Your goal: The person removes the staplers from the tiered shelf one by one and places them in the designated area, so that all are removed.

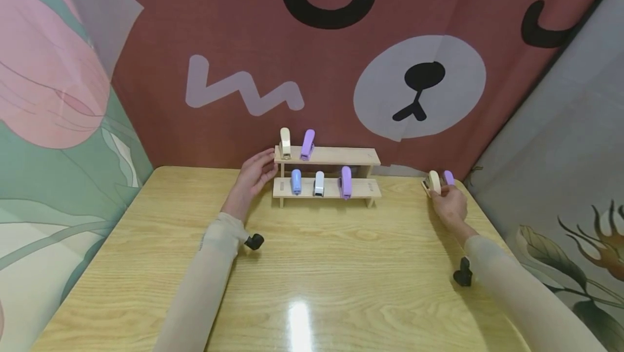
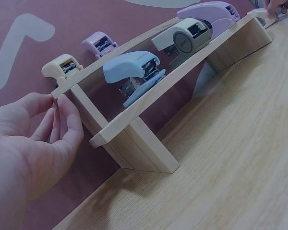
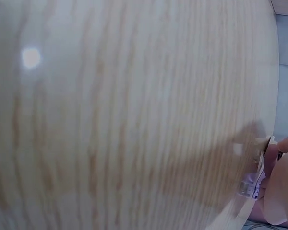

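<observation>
A two-step wooden display rack [image 1: 346, 155] stands toward the back of the table. My left hand [image 1: 253, 176] pinches the left end of its upper board between thumb and fingers. On that board are a cream stapler [image 1: 285, 143] and a purple stapler [image 1: 307, 144]. The lower board bears a blue stapler [image 1: 296, 181], a white-and-grey stapler [image 2: 185, 40] and a larger purple stapler [image 1: 345, 181]. Far to the right, my right hand [image 1: 449, 204] grips another cream stapler [image 1: 433, 181] by its rear part. A further purple stapler [image 1: 448, 177] stands right beside it, partly hidden by the hand.
The light wood table [image 1: 341, 265] ends at the back against a reddish-brown curtain [image 1: 234, 130] with a bear print. A grey patterned curtain [image 1: 551, 168] hangs along the right edge, close to my right hand. Another printed curtain [image 1: 63, 178] borders the left.
</observation>
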Available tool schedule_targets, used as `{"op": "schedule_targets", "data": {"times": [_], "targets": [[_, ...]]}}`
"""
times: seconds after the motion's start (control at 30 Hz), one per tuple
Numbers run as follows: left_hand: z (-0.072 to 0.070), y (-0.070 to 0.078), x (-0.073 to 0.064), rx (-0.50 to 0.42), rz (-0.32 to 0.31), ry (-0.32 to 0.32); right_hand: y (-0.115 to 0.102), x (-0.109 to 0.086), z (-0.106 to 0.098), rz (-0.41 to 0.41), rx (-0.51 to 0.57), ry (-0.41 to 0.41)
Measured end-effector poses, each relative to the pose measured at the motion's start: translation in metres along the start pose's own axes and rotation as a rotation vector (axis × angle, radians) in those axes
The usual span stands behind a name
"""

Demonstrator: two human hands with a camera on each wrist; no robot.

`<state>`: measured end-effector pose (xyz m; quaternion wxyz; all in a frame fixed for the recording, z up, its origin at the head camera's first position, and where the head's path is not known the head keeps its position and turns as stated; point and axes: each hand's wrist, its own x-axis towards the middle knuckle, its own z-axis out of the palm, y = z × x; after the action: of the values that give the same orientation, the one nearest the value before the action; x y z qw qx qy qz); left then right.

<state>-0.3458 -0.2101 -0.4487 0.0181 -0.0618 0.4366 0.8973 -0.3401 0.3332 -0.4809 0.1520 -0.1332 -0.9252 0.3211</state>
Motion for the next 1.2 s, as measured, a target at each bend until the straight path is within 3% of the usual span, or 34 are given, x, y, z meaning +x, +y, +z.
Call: {"op": "schedule_targets", "data": {"times": [0.27, 0.7, 0.93, 1.2], "targets": [[0.001, 0.000, 0.000, -0.006, 0.009, -0.001, 0.001, 0.002, 0.000, 0.032, 0.001, -0.013], [0.001, -0.001, 0.002, -0.020, 0.003, 0.006, 0.001, 0.001, -0.004, -0.016, -0.010, -0.079], [0.001, 0.000, 0.003, -0.026, 0.005, 0.002, -0.013, -0.005, -0.011, -0.010, -0.019, 0.007], [-0.002, -0.003, 0.005, -0.061, 0.003, -0.016, -0.045, -0.017, -0.019, 0.001, 0.102, 0.063]]}}
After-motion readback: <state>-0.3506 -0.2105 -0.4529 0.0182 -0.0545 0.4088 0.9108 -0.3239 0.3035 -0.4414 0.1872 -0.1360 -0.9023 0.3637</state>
